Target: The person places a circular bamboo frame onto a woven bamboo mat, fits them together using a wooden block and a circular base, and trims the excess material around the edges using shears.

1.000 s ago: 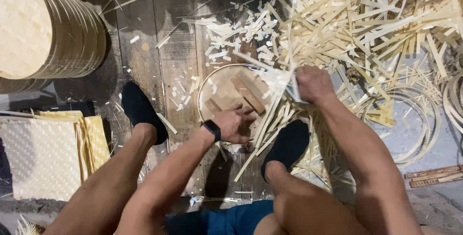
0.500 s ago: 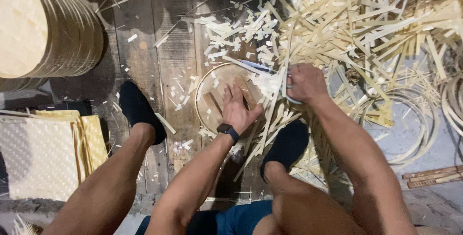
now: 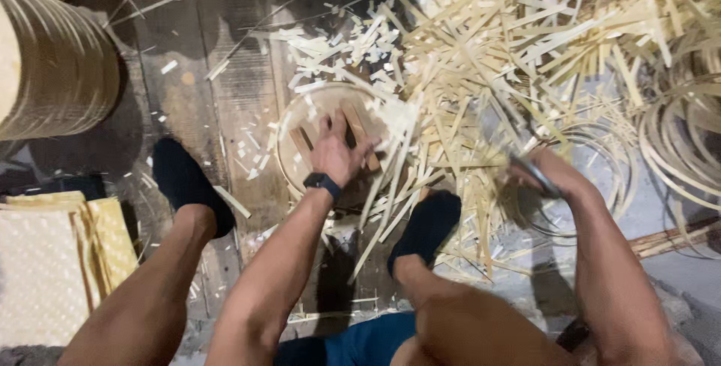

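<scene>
Left hand [image 3: 336,154] presses flat, fingers spread, on the round bamboo tray [image 3: 300,122] between the feet, while right hand [image 3: 548,178] is clenched on a blurred blade [image 3: 530,168] over strips [image 3: 481,58]; steady downward pressure advisable.

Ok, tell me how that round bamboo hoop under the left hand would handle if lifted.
The bamboo hoop is a thin bent strip, so probably light and springy. On edge it might roll. The left hand presses the wooden slats inside; they look stiff.

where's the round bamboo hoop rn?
Head view, center: the round bamboo hoop lies on the wooden floor under the left hand, between the feet, its right side against the pile of bamboo strips.
</scene>
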